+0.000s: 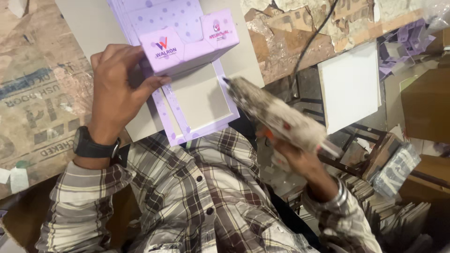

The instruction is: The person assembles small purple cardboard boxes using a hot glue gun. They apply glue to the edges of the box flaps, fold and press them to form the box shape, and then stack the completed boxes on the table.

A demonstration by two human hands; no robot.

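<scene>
A lilac box (187, 42) with pale dots sits half-folded at the top of a grey board (201, 100), its side flaps standing up and a flat lilac frame running down from it around a bare grey panel. The left hand (117, 89) grips the box's near-left corner, thumb pressed along the lower edge and fingers wrapped behind, so the box is held firm against the board. Behind the box lies a stack (140, 14) of like lilac sheets. The right hand (300, 159) is clenched around the handle of a glue gun (276, 117) (its body thickly crusted with old dried glue), and the nozzle points at the frame's right edge, touching it or just short of it; I cannot tell which. A black cord (314, 37) runs up from the gun across the worn table (42, 93). A black watch (93, 145) sits on the left wrist, above a checked shirt (197, 197). To the right lie a white board (351, 84) and, further out, folded lilac pieces (408, 44).
</scene>
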